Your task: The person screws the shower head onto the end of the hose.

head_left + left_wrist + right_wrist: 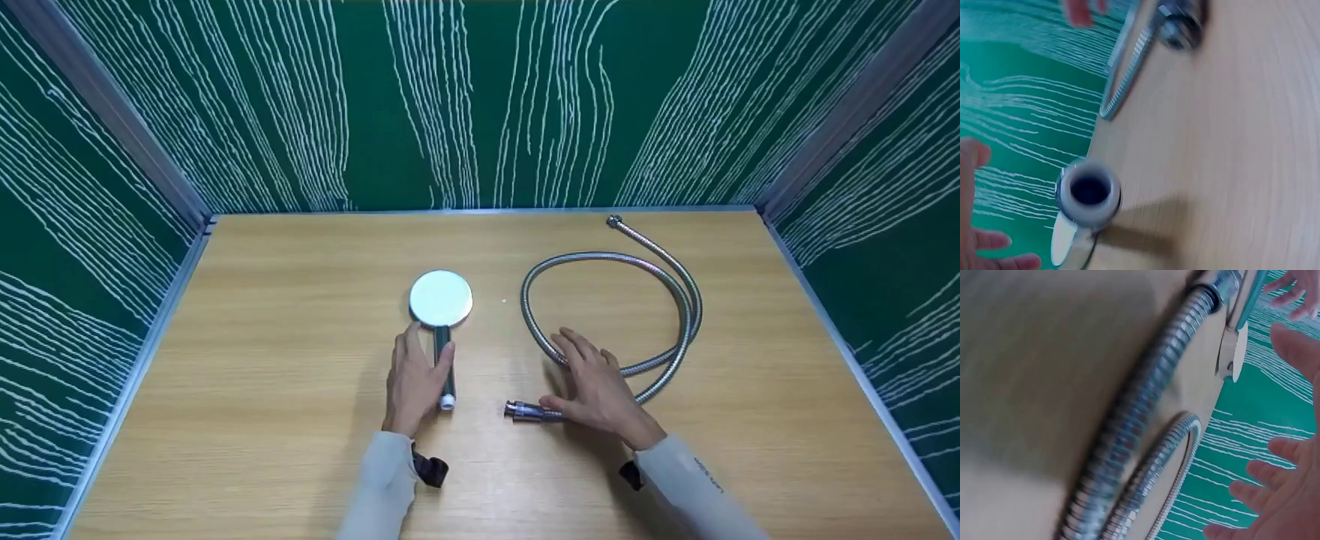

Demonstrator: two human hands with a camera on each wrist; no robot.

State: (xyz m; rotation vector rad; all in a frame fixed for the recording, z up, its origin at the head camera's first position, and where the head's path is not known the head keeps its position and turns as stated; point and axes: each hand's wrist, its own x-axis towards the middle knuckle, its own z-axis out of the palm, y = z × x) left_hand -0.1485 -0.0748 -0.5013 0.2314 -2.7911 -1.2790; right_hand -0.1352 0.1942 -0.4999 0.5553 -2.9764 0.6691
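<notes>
A hand shower with a round white face (441,298) and a dark handle (441,343) lies on the table, its head away from the person. Over its left side hovers my left hand (414,379), thumb and fingers spread around the handle without gripping it. The hollow white end of the handle (1090,192) faces the left wrist camera. To the right, a coiled metal shower hose (529,300) lies in a loop. My right hand (600,390) is spread above the hose's near end, where a chrome connector (525,411) points left; the right wrist view shows a gap between palm and hose (1140,405).
The wooden table (262,315) is bordered by green walls (375,112) with white wavy lines at the back and both sides. The hose's far end carries a small nut (614,221) near the back edge. Dark straps (430,471) sit at both wrists.
</notes>
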